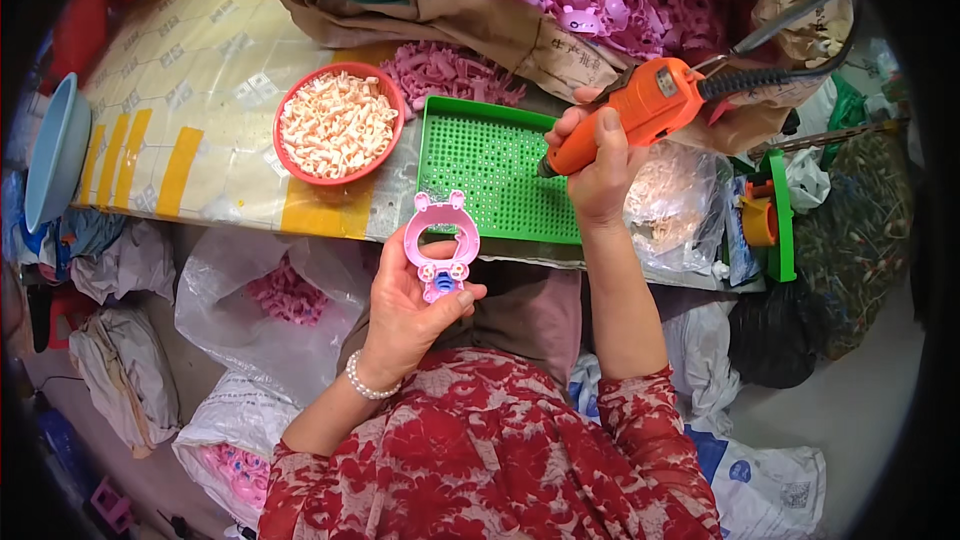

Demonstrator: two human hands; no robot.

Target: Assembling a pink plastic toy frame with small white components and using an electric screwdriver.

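Observation:
In my left hand is a pink plastic toy shell, pinched near its lower end. The shell has a wide ring-like opening, two small ear-like knobs on top and a blue piece set in its lower part. My right hand is wrapped round an orange electric screwdriver, whose dark tip points down and left over the green perforated tray. The tip is apart from the shell. A black coiled cord runs from the tool's back end.
Left of the tray stands a red bowl of small cream pieces. Pink parts lie behind it; a large sack holds more. A blue basin leans at the far left. Plastic bags of parts sit below the table edge.

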